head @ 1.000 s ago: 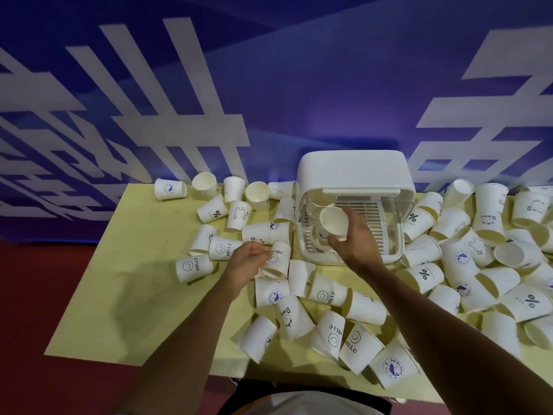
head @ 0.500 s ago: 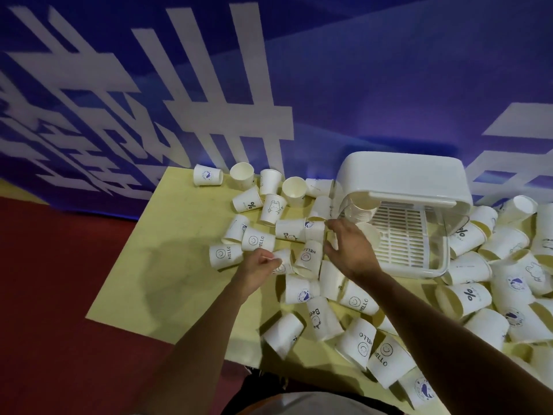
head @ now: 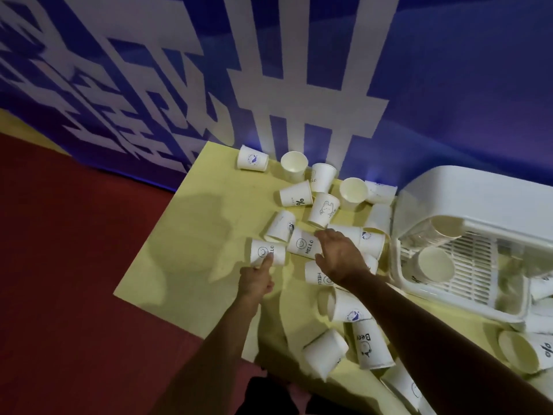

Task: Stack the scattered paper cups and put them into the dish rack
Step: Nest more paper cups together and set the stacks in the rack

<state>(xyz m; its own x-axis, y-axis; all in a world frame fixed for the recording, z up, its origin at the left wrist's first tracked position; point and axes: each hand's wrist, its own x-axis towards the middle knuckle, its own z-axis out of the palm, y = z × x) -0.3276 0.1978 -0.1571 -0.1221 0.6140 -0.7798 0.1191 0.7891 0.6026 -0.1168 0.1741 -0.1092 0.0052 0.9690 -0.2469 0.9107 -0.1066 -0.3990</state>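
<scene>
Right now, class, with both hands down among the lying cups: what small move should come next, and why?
Probably curl the fingers of the left hand round the white paper smiley HELLO cup lying at the pile's left edge: one finger already touches it. The right hand hovers open over the neighbouring white HELLO cup, so the two could then be nested.

A pale yellow rectangular table carries many white paper cups. Most of them lie on their sides, some plain and some with small prints, strewn from its far edge to its near edge and often touching. A white plastic dish rack stands on the table's right part, with cups close along its left side.
</scene>
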